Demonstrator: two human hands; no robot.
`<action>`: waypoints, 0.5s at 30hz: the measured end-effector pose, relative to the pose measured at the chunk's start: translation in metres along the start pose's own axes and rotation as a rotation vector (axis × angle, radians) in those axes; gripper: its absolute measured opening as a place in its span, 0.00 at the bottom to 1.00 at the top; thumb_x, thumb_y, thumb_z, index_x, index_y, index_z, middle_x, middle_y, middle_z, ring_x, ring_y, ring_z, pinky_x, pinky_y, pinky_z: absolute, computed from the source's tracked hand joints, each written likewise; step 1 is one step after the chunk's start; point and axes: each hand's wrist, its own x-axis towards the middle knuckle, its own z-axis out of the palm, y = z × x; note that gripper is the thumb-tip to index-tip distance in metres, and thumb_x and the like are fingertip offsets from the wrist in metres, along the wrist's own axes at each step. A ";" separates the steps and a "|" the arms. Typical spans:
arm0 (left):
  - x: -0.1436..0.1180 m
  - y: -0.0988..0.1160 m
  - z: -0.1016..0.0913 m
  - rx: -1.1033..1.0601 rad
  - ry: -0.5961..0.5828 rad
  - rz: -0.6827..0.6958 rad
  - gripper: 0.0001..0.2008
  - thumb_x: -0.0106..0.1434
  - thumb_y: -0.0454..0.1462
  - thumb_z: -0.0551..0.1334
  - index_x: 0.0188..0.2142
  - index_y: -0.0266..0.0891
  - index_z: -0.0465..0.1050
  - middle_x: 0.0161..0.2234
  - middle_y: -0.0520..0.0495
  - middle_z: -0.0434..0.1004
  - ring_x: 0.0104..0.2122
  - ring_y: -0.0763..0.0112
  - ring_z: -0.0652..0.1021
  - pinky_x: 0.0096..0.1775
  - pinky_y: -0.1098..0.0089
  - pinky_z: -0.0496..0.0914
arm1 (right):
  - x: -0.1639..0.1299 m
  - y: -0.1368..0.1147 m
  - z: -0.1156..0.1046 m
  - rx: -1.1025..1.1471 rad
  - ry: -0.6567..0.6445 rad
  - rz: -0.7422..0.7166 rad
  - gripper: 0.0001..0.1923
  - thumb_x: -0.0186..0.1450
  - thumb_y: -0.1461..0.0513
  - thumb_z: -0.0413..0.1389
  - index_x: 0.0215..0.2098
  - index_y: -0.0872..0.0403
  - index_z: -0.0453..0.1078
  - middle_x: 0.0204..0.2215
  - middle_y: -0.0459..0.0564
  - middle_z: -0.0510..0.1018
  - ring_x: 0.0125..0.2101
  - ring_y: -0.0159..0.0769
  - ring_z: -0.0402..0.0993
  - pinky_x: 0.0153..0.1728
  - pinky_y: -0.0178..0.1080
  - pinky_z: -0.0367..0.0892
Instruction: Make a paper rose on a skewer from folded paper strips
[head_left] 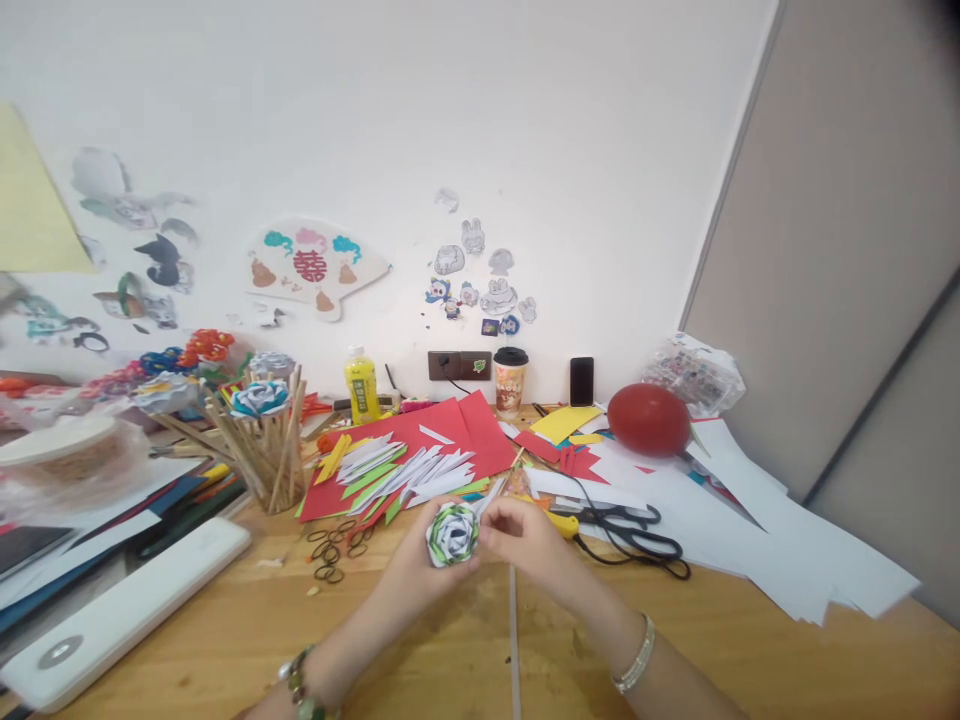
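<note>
A folded paper flower (pixel 453 534) in white and green faces me above the front middle of the table. My left hand (pixel 417 562) is closed around it from the left and below. My right hand (pixel 529 538) has its fingers pinched at the flower's right side, on a narrow white paper strip (pixel 492 493) that sticks out beyond the fingertips. Where the strip meets the flower is hidden by the fingers. Just behind the hands, several folded white and green paper pieces (pixel 420 472) lie on red paper sheets (pixel 484 432).
Black scissors (pixel 637 535), a yellow-handled tool (pixel 564 524) with a cable, and white paper sheets (pixel 697 505) lie right. A red balloon (pixel 649 419), cup (pixel 511 384) and bottle (pixel 361 386) stand behind. Left are rubber bands (pixel 328 555), a stick-filled holder (pixel 274 470) and a white device (pixel 127 610).
</note>
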 end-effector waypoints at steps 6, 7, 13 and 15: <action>-0.001 -0.001 0.001 0.053 -0.012 0.023 0.19 0.46 0.40 0.66 0.37 0.39 0.63 0.31 0.49 0.73 0.32 0.65 0.74 0.35 0.68 0.69 | -0.002 -0.004 0.003 -0.092 0.039 -0.004 0.05 0.57 0.63 0.54 0.25 0.55 0.64 0.24 0.43 0.68 0.28 0.31 0.65 0.31 0.34 0.61; -0.001 0.000 0.001 0.057 -0.013 0.025 0.19 0.47 0.40 0.66 0.37 0.39 0.63 0.32 0.49 0.73 0.33 0.65 0.74 0.36 0.68 0.69 | -0.002 -0.004 0.002 -0.091 0.040 0.002 0.04 0.57 0.62 0.55 0.25 0.55 0.64 0.24 0.44 0.69 0.29 0.31 0.66 0.31 0.34 0.61; -0.002 0.003 0.002 0.076 0.000 0.015 0.20 0.47 0.39 0.66 0.38 0.40 0.62 0.34 0.48 0.74 0.34 0.64 0.75 0.37 0.67 0.69 | -0.001 0.002 -0.002 -0.034 0.023 0.060 0.05 0.56 0.61 0.56 0.26 0.55 0.66 0.25 0.44 0.70 0.29 0.32 0.67 0.32 0.34 0.63; -0.002 0.002 0.002 0.088 0.013 0.012 0.20 0.46 0.39 0.66 0.38 0.40 0.62 0.34 0.48 0.74 0.34 0.64 0.75 0.37 0.67 0.69 | -0.001 0.003 -0.001 -0.049 0.025 0.064 0.04 0.56 0.62 0.55 0.26 0.55 0.66 0.25 0.44 0.70 0.28 0.31 0.66 0.31 0.34 0.62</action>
